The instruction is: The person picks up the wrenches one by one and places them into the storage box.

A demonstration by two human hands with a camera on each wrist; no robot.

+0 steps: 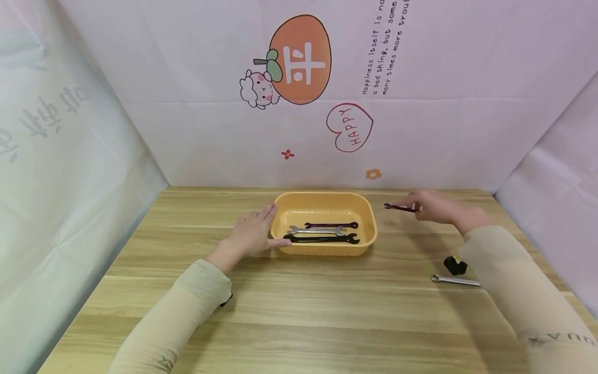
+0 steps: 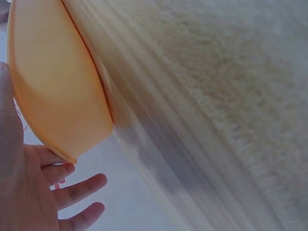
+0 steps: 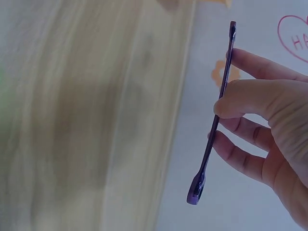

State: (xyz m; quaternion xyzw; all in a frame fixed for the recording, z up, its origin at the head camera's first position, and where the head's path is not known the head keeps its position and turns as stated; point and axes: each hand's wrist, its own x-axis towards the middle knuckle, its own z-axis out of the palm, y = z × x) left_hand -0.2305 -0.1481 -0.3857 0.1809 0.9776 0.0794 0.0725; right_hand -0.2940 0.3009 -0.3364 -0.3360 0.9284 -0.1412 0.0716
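A yellow plastic tub [image 1: 327, 250] stands on the wooden table. Inside it lie a purple wrench [image 1: 331, 225], a silver open-ended wrench [image 1: 317, 231] and a larger black wrench [image 1: 322, 239]. My left hand [image 1: 252, 231] rests at the tub's left end, its thumb over the front rim. In the left wrist view its other fingers spread out, two of them right at the rim. To the right of the tub, my right hand [image 1: 434, 206] pinches a slim purple wrench [image 3: 211, 134] between thumb and fingers, raised above the table.
A silver wrench [image 1: 455, 281] lies on the table [image 1: 327, 311] at the right, partly under the right sleeve in this view. Beside it is a small black object [image 1: 454, 265]. A printed white cloth [image 1: 210, 130] hangs along the table's back edge, with more cloth at both sides.
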